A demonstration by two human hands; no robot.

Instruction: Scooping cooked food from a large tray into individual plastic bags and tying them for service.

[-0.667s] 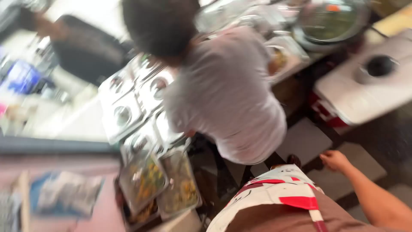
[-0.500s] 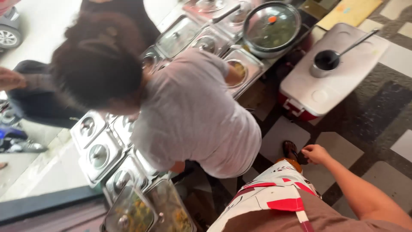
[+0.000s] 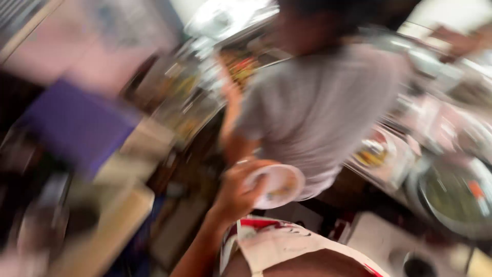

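Person in grey shirt [image 3: 323, 107] beside blurred food trays [image 3: 379, 154], round lidded pot [image 3: 453, 197].

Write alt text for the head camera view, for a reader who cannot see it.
The wearer's left hand holds up a small white bowl with some food in it, just behind a person in a grey shirt who leans over a counter of metal food trays. The picture is heavily blurred; the right hand is out of view.

A person in a grey shirt [image 3: 323, 107] blocks the food trays [image 3: 379, 154]; open floor [image 3: 174, 231] lies left.
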